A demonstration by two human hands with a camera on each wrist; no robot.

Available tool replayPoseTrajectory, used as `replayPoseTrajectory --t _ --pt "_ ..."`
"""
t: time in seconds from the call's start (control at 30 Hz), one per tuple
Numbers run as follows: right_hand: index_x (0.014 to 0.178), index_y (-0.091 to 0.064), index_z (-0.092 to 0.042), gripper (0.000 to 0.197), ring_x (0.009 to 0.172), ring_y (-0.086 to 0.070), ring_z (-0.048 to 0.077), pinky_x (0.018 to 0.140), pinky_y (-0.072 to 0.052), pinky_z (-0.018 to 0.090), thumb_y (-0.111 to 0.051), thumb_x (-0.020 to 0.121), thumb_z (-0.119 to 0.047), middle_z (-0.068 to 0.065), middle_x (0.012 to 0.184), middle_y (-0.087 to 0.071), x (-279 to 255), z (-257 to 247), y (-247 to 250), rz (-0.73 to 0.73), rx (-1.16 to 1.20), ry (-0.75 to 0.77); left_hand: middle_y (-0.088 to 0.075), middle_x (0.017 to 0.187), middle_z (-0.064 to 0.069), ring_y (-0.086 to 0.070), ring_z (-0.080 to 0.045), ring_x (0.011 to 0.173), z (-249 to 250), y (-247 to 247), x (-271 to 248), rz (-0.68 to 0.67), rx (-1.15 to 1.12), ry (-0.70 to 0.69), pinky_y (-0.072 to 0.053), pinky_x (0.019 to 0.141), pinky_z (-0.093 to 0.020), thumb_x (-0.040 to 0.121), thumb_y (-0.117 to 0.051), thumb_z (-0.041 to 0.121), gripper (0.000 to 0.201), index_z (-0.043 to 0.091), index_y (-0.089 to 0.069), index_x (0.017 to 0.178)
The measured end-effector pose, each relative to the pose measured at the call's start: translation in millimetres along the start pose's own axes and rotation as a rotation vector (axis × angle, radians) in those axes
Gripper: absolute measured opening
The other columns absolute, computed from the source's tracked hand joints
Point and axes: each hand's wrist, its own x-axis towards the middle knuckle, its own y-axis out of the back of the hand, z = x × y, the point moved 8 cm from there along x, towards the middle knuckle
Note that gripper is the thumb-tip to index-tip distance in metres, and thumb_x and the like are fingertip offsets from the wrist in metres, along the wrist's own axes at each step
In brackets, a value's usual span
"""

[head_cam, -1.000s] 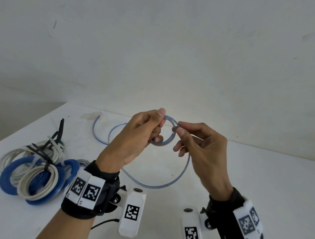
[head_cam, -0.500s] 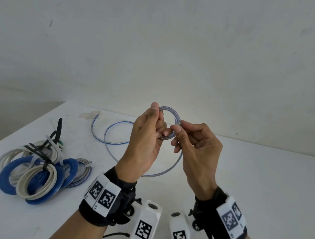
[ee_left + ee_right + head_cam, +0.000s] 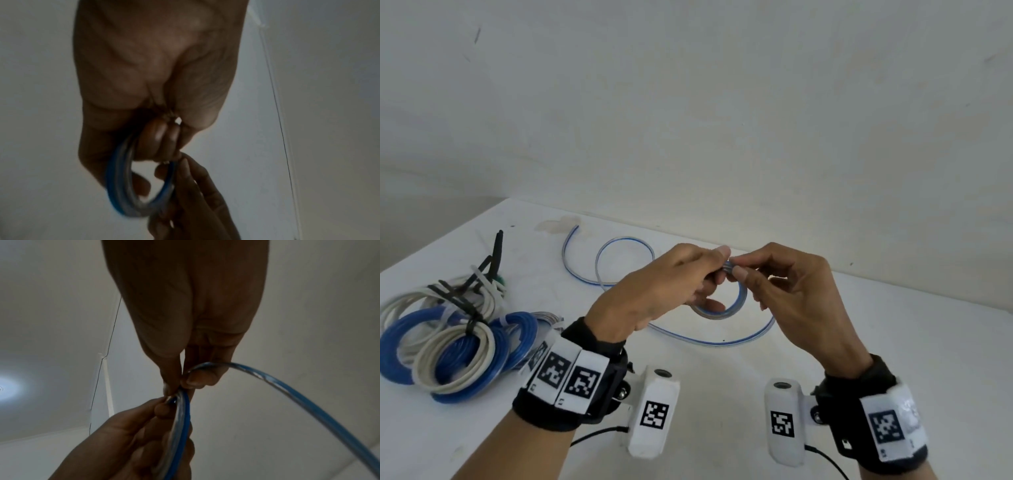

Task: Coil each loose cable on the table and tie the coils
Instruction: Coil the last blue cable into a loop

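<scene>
A thin clear cable with a blue stripe [image 3: 726, 310] is partly wound into a small coil held above the white table [image 3: 893, 342]. My left hand [image 3: 688, 274] grips the coil [image 3: 121, 186] with curled fingers. My right hand [image 3: 784, 284] pinches the cable [image 3: 180, 402] at the coil's top between thumb and forefinger. The loose rest of the cable [image 3: 619, 253] trails over the table behind and below the hands in loops; its far end lies near the back edge.
A heap of tied coils [image 3: 448, 346], blue and off-white, lies at the left of the table, with black and white cable ties [image 3: 482, 274] sticking up from it. A plain wall stands close behind the table.
Both hands have dropped lower and nearer the table with the coil. The coil now hangs below the fingers instead of standing above them, and more cable has been drawn in.
</scene>
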Motion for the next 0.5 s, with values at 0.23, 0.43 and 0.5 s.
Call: replayPoseTrajectory --t 0.23,0.43,0.5 --pt "0.101 -0.075 -0.016 0.012 0.048 -0.057 0.02 0.048 -0.046 0.026 -0.071 0.09 -0.019 0.011 0.076 -0.071 -1 0 -2 0.22 0.216 -0.036 -0.019 0.057 0.006 -0.021 -0.011 0.048 15 22 2 0.167 -0.38 -0.121 -0.041 0.055 -0.025 0.108 -0.043 0.031 0.041 0.009 -0.051 0.074" --pt "0.114 -0.074 -0.029 0.027 0.064 -0.055 0.009 0.061 -0.047 0.019 -0.071 0.088 -0.025 -0.008 0.083 -0.075 -15 1 -29 0.391 0.297 -0.002 -0.019 0.059 0.003 -0.019 -0.012 0.049 19 23 2 0.244 -0.728 -0.16 -0.038 0.049 -0.023 0.107 -0.044 0.03 0.041 0.01 -0.051 0.072" --pt "0.112 -0.074 -0.03 0.025 0.074 -0.059 0.008 0.067 -0.048 0.016 -0.072 0.089 -0.022 -0.01 0.091 -0.078 -15 2 -24 0.408 0.263 0.002 -0.02 0.057 0.002 -0.02 -0.013 0.047 19 22 3 0.257 -0.682 -0.151 -0.042 0.051 -0.025 0.106 -0.044 0.027 0.041 0.01 -0.051 0.069"
